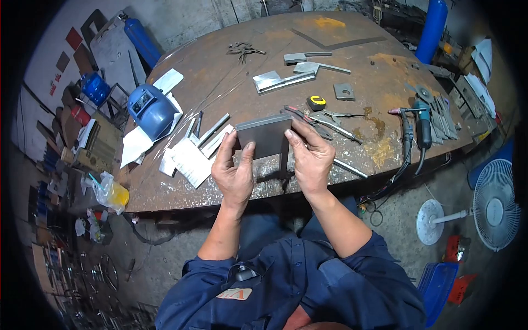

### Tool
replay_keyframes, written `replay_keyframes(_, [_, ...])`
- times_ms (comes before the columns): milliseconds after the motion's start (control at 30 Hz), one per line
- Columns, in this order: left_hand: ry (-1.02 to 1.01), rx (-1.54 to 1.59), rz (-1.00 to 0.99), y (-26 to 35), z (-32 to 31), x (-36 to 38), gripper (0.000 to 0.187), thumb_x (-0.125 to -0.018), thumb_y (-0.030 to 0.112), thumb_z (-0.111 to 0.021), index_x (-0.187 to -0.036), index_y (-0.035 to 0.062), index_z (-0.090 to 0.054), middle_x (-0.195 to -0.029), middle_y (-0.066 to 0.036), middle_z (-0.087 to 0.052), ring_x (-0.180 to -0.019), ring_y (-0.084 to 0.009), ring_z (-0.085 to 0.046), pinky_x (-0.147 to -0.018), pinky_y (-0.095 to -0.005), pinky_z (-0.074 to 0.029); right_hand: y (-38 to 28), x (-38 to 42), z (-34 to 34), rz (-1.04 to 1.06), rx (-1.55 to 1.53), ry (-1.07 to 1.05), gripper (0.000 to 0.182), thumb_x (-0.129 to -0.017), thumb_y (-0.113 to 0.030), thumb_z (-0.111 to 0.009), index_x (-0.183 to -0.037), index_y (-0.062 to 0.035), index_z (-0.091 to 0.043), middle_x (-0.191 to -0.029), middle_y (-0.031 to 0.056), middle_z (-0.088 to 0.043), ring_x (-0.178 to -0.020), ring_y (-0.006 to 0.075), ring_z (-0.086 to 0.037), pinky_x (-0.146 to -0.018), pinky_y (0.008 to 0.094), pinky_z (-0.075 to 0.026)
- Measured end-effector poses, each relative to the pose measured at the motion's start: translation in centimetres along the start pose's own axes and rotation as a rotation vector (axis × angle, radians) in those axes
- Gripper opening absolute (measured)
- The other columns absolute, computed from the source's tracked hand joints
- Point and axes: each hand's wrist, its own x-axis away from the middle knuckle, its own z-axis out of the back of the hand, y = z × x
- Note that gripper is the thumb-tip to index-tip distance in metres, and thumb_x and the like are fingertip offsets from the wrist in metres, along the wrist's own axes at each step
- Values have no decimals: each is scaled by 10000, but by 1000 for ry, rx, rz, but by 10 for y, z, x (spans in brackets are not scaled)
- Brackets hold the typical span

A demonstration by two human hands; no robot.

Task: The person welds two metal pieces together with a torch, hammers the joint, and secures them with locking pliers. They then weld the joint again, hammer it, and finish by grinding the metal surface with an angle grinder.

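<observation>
Between my two hands I hold a dark metal bracket (pixel 264 140), a flat plate with a narrow strip running down from its right side. My left hand (pixel 234 170) grips the plate's left edge, thumb on the near face. At the right edge, my right hand (pixel 312 157) pinches the plate near its top corner. Just beyond it lie red-handled pliers (pixel 300 114), locking pliers (pixel 335 115) and a yellow tape measure (pixel 316 102). Sheets of paper (pixel 192 162) and metal bars (pixel 213 129) lie beyond my left hand.
The rusty steel table (pixel 220 71) carries more metal brackets (pixel 283 81), a square plate with a hole (pixel 344 91), a welding helmet (pixel 151 113), a welding torch (pixel 407 132) and an angle grinder (pixel 422 124). A fan (pixel 495 209) stands right; a drink bag (pixel 116 195) hangs left.
</observation>
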Motion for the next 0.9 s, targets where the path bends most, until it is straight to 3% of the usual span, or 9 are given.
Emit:
replay_keyframes(333, [-179, 283, 222, 18, 0, -4, 245, -975, 8, -760, -1207, -39, -696, -1094, -63, -748, -955, -115, -690, -860, -246, -558, -4, 2, 7, -110, -154, 51, 222, -932, 29, -784, -1154, 46, -778, -1129, 127, -788, -1042, 145, -719, -936, 273, -573])
replay_keyframes(367, [-178, 221, 205, 21, 1, -6, 281, -924, 25, -802, -1179, -47, -706, -1054, -105, -759, -972, -185, -730, -1024, -368, -534, -5, 1, 10, -136, -226, 52, 219, -935, 35, -779, -1153, 47, -774, -1117, 126, -787, -1040, 144, -720, -931, 268, -571])
replay_keyframes(400, [-171, 227, 206, 22, 5, -11, 281, -924, 25, -802, -1179, -47, -706, -1054, -105, -759, -972, -185, -730, -1024, -368, -534, -5, 1, 12, -164, -297, 53, 215, -938, 41, -773, -1153, 48, -771, -1106, 125, -786, -1038, 144, -721, -926, 262, -568])
replay_keyframes(467, [-279, -288, -169, 23, 20, -22, 296, -891, 89, -830, -1132, -36, -713, -976, -140, -766, -893, -289, -751, -1099, -501, -488, 3, 4, 24, -190, -306, 31, 179, -939, 33, -766, -1116, 55, -764, -1085, 126, -787, -1026, 145, -724, -902, 275, -576])
replay_keyframes(533, [-397, -466, -294, 34, 36, -31, 324, -861, 134, -843, -1115, -3, -693, -961, -156, -759, -857, -357, -730, -1157, -599, -400, 16, 4, 48, -231, 140, -212, 158, -917, 0, -785, -1062, 57, -755, -1065, 156, -788, -1020, 166, -731, -886, 317, -586])
replay_keyframes(567, [-453, -495, -348, 35, 44, -34, 325, -857, 128, -844, -1122, 3, -704, -941, -150, -759, -865, -343, -734, -1177, -597, -389, 13, 4, 56, -88, 373, -280, 201, -871, -65, -818, -1015, 58, -750, -1034, 207, -779, -981, 264, -761, -884, 386, -592])
replay_keyframes(667, [-680, -614, -398, 30, 62, -33, 318, -868, 120, -818, -1142, 20, -693, -941, -139, -744, -910, -342, -729, -1208, -607, -347, 29, 8, 88, 207, 1179, -482, 483, -837, -207, -849, -1232, 23, -692, -1245, 296, -653, -1187, 457, -618, -1021, 520, -495])
replay_keyframes(700, [-817, -680, -330, 31, 66, -32, 282, -894, 127, -788, -1135, 26, -683, -921, -138, -719, -901, -351, -715, -1216, -616, -319, 37, 8, 94, 43, 1234, -581, 572, -849, -239, -842, -1325, 7, -642, -1247, 296, -606, -1221, 447, -566, -1043, 545, -454])
replay_keyframes(900, [-1008, -823, -204, 4, 69, -4, 214, -934, 143, -730, -1115, 45, -671, -827, -135, -666, -884, -339, -704, -1217, -613, -305, 69, -18, 107, 98, 1284, -640, 261, -892, -102, -742, -1115, 16, -675, -1056, 280, -688, -1000, 468, -672, -880, 537, -536])
